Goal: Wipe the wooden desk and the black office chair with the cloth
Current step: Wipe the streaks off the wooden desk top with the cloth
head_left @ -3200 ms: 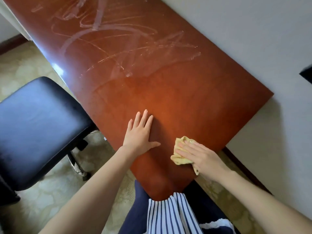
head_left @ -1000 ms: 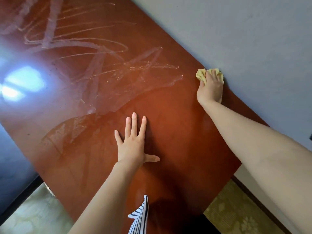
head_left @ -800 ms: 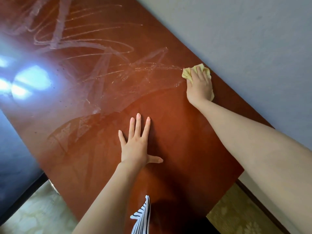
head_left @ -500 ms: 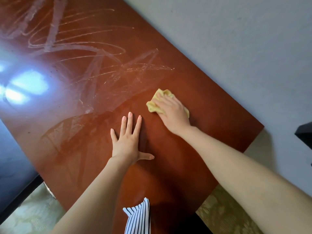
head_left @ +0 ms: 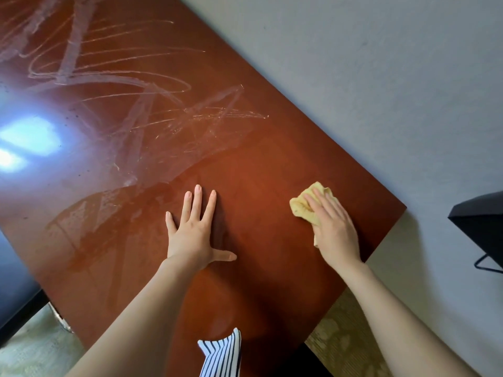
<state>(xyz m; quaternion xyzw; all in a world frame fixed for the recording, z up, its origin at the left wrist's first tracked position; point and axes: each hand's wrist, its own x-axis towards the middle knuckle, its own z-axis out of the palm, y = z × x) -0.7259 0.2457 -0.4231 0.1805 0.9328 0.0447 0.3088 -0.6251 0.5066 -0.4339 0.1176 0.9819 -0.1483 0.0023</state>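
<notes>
Both hands lie flat on the reddish-brown wooden table (head_left: 258, 148). At the centre of the frame the left hand (head_left: 192, 235) rests palm down, fingers straight and spread, thumb out to the side, holding nothing. Toward the right, the right hand (head_left: 333, 229) presses straight fingers onto a crumpled yellow cloth (head_left: 302, 206). The cloth lies on the table near its right-hand corner and pokes out past the fingertips; the thumb is hidden.

Pale streaks (head_left: 122, 85) cross the table in the upper left, above a bright reflection. A black chair seat (head_left: 13, 289) shows at the lower left edge, beside the table. A grey wall (head_left: 381, 77) fills the upper right, with a black angular object (head_left: 481, 221) at the right edge. A striped garment (head_left: 221, 355) shows at the bottom.
</notes>
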